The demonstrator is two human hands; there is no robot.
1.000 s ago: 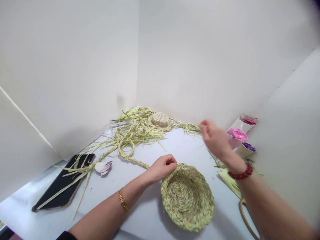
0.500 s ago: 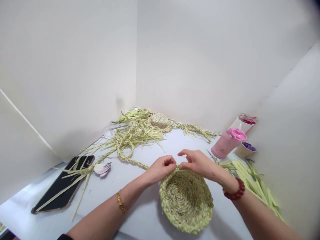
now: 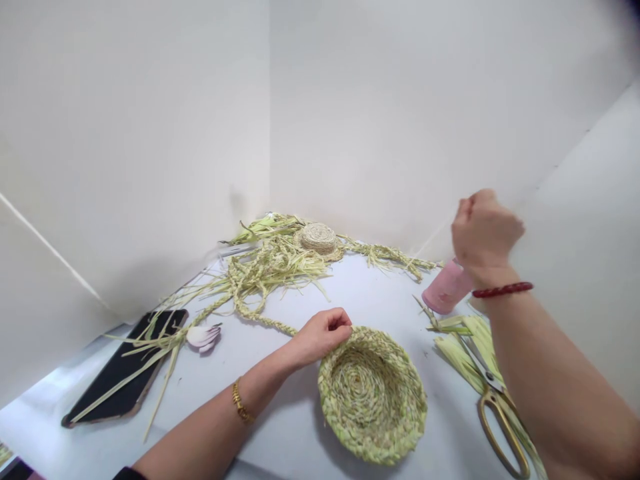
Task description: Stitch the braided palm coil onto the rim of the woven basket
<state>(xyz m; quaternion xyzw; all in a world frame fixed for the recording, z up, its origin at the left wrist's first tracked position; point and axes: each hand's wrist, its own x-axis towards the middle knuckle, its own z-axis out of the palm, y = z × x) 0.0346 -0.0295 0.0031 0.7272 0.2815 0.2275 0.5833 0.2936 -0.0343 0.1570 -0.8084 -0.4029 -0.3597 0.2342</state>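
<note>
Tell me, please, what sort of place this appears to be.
Probably a craft table between pale walls: the left hand pinches the rim of a woven bowl, scissors lie to the right, and plaited strips are heaped at the back.

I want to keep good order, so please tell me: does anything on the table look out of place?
Mildly, yes: at the left, loose ends of the braid lie across the black phone, partly covering it. I see no spill.
</note>
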